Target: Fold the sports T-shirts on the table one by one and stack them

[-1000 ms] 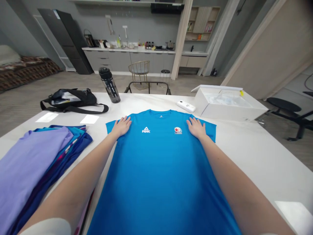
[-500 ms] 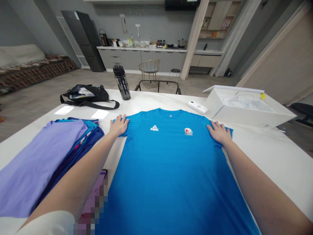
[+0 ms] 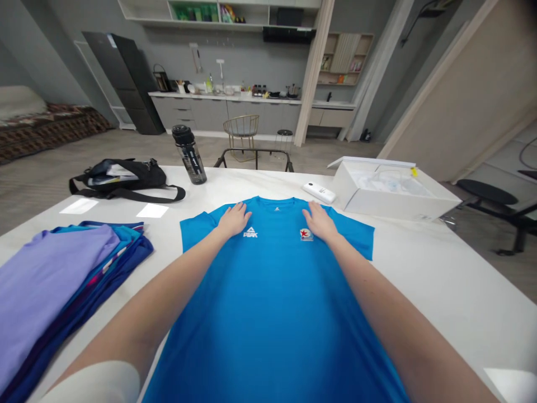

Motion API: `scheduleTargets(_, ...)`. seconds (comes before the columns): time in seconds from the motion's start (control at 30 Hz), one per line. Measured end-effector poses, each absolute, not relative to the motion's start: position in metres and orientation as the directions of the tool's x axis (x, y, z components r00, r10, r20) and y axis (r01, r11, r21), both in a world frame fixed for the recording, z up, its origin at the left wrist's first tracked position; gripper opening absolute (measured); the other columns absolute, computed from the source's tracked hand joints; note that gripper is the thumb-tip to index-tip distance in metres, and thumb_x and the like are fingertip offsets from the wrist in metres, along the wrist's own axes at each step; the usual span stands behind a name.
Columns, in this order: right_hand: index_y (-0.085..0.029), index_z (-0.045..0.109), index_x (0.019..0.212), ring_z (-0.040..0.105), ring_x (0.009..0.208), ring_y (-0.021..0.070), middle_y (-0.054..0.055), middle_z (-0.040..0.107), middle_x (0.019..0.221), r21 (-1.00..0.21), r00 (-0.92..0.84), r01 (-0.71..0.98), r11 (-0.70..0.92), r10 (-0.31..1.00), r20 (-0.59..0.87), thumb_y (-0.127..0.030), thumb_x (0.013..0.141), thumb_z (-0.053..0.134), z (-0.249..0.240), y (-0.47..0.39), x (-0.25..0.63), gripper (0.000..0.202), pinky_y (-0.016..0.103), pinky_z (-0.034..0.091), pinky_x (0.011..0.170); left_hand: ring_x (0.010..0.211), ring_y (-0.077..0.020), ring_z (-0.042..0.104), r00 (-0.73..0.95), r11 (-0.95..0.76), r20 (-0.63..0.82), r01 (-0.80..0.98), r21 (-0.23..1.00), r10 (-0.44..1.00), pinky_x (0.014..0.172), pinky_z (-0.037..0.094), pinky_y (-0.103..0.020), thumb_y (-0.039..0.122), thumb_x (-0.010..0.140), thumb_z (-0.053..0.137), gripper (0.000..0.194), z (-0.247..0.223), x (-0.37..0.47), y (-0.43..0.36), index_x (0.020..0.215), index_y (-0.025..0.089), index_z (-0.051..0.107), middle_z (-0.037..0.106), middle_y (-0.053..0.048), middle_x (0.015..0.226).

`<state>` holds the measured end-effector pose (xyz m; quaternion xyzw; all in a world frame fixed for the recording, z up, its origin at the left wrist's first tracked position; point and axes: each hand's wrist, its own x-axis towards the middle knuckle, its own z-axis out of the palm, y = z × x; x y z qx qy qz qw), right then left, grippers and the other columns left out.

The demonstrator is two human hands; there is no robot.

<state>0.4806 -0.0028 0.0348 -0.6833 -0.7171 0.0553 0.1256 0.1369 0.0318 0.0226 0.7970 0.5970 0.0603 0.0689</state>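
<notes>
A blue T-shirt [image 3: 272, 291] lies spread face up on the white table [image 3: 423, 257], its collar at the far side and both short sleeves out to the sides. A white PEAK logo and a small round badge mark its chest. My left hand [image 3: 235, 219] rests flat on the shirt near the left shoulder, fingers stretched out beside the logo. On the other shoulder, just above the badge, my right hand [image 3: 320, 220] also lies flat with its fingers extended. Neither hand grips the cloth.
At the left lies a stack of folded clothes with a lilac shirt [image 3: 62, 268] on top. Behind it are a black bag [image 3: 126, 176] and a dark bottle [image 3: 191, 157]. A white handheld device [image 3: 319, 192] sits beside an open white box [image 3: 390, 193] at the back right.
Both hands have moved inward, from the sleeves to the shoulder areas of the shirt. The view has shifted, showing more of the shelves above the kitchen counter.
</notes>
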Motion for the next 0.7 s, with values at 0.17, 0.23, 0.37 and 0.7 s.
scheduleTargets(0.17,-0.013,0.023,0.162,0.011,0.156,0.0301,0.011,0.016,0.169,-0.252,0.026,0.967,-0.044,0.997,-0.072,-0.063,0.102,0.015,0.020,0.028,0.436,0.078,0.058,0.005,0.124,0.156,-0.0302,0.013,0.153,-0.134,-0.061,0.963,0.236,0.986,0.125,0.014,-0.055,0.059,0.100,0.019,0.077,0.009,0.160,0.052,0.161,0.012,0.024,0.016,-0.012,0.168)
scheduleTargets(0.23,-0.015,0.019,0.163,0.008,0.156,0.0288,0.009,0.013,0.169,-0.242,0.037,0.969,-0.053,0.997,-0.071,-0.066,0.101,0.013,0.016,0.035,0.435,0.081,0.057,0.001,0.124,0.157,-0.0285,0.013,0.154,-0.141,-0.037,0.960,0.243,0.987,0.126,0.013,-0.052,0.058,0.100,0.019,0.075,0.006,0.157,0.059,0.161,0.014,0.024,0.016,-0.010,0.168)
scheduleTargets(0.37,-0.013,0.017,0.163,0.006,0.157,0.0289,0.009,0.011,0.170,-0.249,0.037,0.967,-0.055,0.996,-0.076,-0.070,0.099,0.012,0.017,0.045,0.434,0.086,0.056,-0.001,0.124,0.156,-0.0283,0.015,0.154,-0.145,-0.014,0.956,0.254,0.988,0.126,0.012,-0.052,0.055,0.101,0.022,0.071,0.007,0.153,0.073,0.160,0.017,0.029,0.019,-0.009,0.168)
scheduleTargets(0.7,-0.012,0.026,0.161,0.019,0.153,0.0387,0.015,0.023,0.167,-0.380,0.424,0.843,-0.381,0.905,0.031,-0.071,0.097,0.012,0.021,-0.019,0.499,0.088,0.067,0.010,0.120,0.152,-0.0216,0.031,0.087,-0.200,0.241,0.845,0.496,0.967,0.126,0.023,-0.041,0.045,0.104,0.024,0.062,0.007,0.040,0.036,0.157,0.016,0.036,0.034,-0.008,0.163)
